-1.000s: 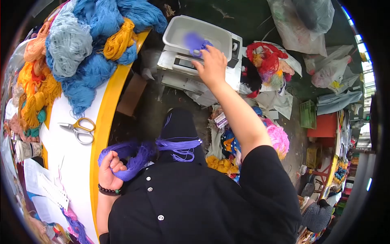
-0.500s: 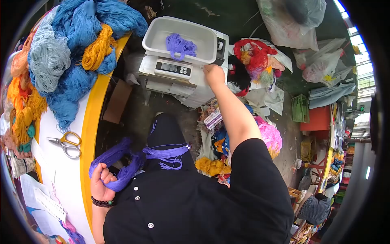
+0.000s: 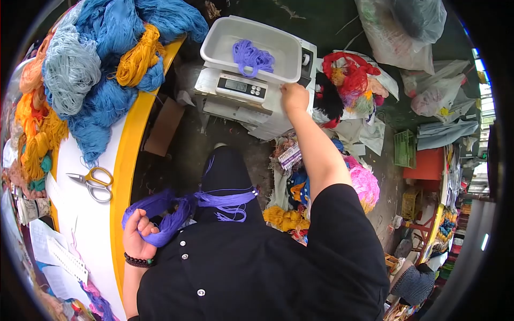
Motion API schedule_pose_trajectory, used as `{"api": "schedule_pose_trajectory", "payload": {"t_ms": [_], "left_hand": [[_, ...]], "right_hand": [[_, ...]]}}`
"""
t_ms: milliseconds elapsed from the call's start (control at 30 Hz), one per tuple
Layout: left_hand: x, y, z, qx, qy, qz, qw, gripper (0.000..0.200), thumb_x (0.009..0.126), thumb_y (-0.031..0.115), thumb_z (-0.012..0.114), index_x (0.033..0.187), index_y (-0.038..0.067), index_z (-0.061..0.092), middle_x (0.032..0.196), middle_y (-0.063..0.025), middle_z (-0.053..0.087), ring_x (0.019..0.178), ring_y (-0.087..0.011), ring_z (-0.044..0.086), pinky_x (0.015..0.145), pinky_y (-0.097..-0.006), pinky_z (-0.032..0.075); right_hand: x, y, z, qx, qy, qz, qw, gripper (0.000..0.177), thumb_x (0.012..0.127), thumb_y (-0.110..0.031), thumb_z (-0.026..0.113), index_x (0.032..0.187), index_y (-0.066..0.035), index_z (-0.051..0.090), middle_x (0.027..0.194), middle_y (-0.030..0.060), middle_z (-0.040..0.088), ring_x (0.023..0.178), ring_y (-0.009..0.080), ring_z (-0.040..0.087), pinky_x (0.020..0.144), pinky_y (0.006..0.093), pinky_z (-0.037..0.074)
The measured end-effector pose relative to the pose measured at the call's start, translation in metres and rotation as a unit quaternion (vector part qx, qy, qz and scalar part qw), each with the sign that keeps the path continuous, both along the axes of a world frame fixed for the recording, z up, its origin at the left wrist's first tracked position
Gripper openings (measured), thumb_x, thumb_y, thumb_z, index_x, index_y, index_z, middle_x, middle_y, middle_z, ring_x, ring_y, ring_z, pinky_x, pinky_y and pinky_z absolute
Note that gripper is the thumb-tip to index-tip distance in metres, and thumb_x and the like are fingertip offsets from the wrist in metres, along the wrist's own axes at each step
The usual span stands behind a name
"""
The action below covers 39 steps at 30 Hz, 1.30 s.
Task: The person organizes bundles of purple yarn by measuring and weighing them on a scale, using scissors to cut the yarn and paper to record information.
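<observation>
My left hand (image 3: 139,238) is closed around a looped purple yarn skein (image 3: 179,215), held low beside my body. A smaller bundle of purple threads (image 3: 229,200) lies across my thigh. My right hand (image 3: 295,98) rests with curled fingers by the front right corner of a white plastic tray (image 3: 215,44); whatever its fingertips hold, if anything, is hidden. Inside the tray sits a coil of purple yarn (image 3: 250,58). Just in front of the tray is the digital scale's panel (image 3: 242,87), with its display and buttons.
On the left, a white table with a yellow edge (image 3: 122,171) carries scissors (image 3: 96,182), blue yarn (image 3: 115,40) and orange yarn (image 3: 140,59). Colourful yarn heaps (image 3: 286,216) and plastic bags (image 3: 401,37) lie on the right. Another person (image 3: 415,284) is at the far lower right.
The view has shifted slightly, so the scene sits a little further right. My left hand keeps the purple skein, and my right hand stays by the tray's corner.
</observation>
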State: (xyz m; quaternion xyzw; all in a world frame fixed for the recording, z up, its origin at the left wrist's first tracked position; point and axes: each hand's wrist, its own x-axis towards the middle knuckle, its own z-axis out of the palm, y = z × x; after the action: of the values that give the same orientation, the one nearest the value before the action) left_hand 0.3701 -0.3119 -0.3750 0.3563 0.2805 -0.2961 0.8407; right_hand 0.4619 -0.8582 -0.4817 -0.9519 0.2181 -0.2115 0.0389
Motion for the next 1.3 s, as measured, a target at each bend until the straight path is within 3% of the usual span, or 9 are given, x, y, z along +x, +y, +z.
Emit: {"api": "schedule_pose_trajectory", "payload": {"t_ms": [167,267,333,500,700,800,867,1000,1300], "left_hand": [[0.000,0.003,0.002,0.008,-0.042,-0.011,0.999,0.018,0.096,0.023,0.052,0.093,0.007,0.060,0.065,0.0038,0.048,0.054,-0.0066,0.044,0.059,-0.0254,0.045],[0.005,-0.007,0.007,0.112,-0.110,-0.032,0.987,0.026,0.098,0.026,0.048,0.112,0.006,0.057,0.120,-0.0074,0.059,0.067,-0.0097,0.056,0.063,-0.0275,0.050],[0.011,-0.026,0.031,0.140,-0.105,-0.034,0.984,0.029,0.099,0.026,0.047,0.116,0.004,0.056,0.126,-0.0106,0.057,0.077,-0.0121,0.061,0.067,-0.0285,0.052],[0.013,-0.031,0.038,0.107,-0.180,-0.062,0.976,0.024,0.098,0.023,0.048,0.104,0.004,0.060,0.078,-0.0057,0.065,0.058,-0.0116,0.057,0.064,-0.0286,0.052],[0.007,-0.022,0.036,0.095,-0.199,-0.030,0.975,0.022,0.097,0.023,0.051,0.103,0.003,0.060,0.076,-0.0042,0.063,0.054,-0.0093,0.051,0.061,-0.0287,0.051],[0.006,-0.014,0.038,0.076,-0.179,0.009,0.981,0.024,0.094,0.018,0.054,0.106,-0.002,0.060,0.088,-0.0131,0.067,0.068,-0.0172,0.063,0.069,-0.0316,0.054],[0.006,-0.010,0.037,0.086,-0.189,0.010,0.978,0.025,0.091,0.011,0.054,0.111,-0.003,0.058,0.092,-0.0156,0.067,0.075,-0.0208,0.066,0.073,-0.0315,0.054],[0.004,-0.013,0.051,0.072,-0.241,-0.024,0.968,0.033,0.088,0.005,0.052,0.119,-0.005,0.052,0.093,-0.0168,0.067,0.077,-0.0204,0.066,0.074,-0.0309,0.053],[-0.016,-0.005,0.051,0.070,-0.307,-0.017,0.949,0.040,0.087,-0.001,0.051,0.127,-0.005,0.048,0.101,-0.0072,0.063,0.070,-0.0112,0.058,0.068,-0.0242,0.048]], "right_hand": [[-0.040,0.036,-0.001,0.080,-0.205,0.023,0.975,0.009,0.074,-0.013,0.067,0.076,-0.005,0.065,0.092,0.0135,0.066,0.089,0.0305,0.060,0.082,0.0434,0.044],[-0.065,0.114,0.027,0.327,-0.211,0.034,0.921,0.013,0.081,-0.015,0.067,0.085,-0.003,0.067,0.088,0.0126,0.067,0.082,0.0261,0.063,0.076,0.0365,0.048],[-0.068,0.171,0.045,0.501,-0.188,0.077,0.841,0.036,0.084,-0.011,0.068,0.117,-0.002,0.058,0.083,0.0032,0.064,0.074,0.0096,0.058,0.069,0.0245,0.047],[-0.020,0.174,0.103,0.135,-0.227,0.174,0.949,0.085,0.069,-0.011,0.076,0.141,-0.007,0.032,0.101,0.0091,0.062,0.094,0.0285,0.057,0.084,0.0400,0.044],[0.042,0.118,0.088,-0.128,-0.131,0.190,0.965,0.076,0.068,-0.005,0.068,0.138,-0.008,0.039,0.091,0.0071,0.059,0.093,0.0292,0.056,0.082,0.0429,0.041],[0.044,0.137,0.099,-0.062,-0.199,0.260,0.943,0.064,0.076,-0.004,0.064,0.136,-0.007,0.042,0.076,0.0088,0.057,0.072,0.0277,0.057,0.070,0.0407,0.045],[0.018,0.201,0.138,0.275,-0.135,0.228,0.924,0.056,0.082,-0.009,0.057,0.135,-0.005,0.041,0.074,0.0124,0.059,0.068,0.0304,0.058,0.067,0.0384,0.047],[-0.044,0.313,0.164,0.584,-0.017,0.381,0.717,0.065,0.080,-0.010,0.061,0.139,-0.003,0.033,0.064,0.0075,0.053,0.061,0.0173,0.055,0.060,0.0311,0.046],[-0.086,0.379,0.184,0.661,0.150,0.383,0.628,0.070,0.085,-0.002,0.061,0.143,0.002,0.022,0.084,0.0086,0.064,0.066,0.0100,0.059,0.063,0.0252,0.049]]}}
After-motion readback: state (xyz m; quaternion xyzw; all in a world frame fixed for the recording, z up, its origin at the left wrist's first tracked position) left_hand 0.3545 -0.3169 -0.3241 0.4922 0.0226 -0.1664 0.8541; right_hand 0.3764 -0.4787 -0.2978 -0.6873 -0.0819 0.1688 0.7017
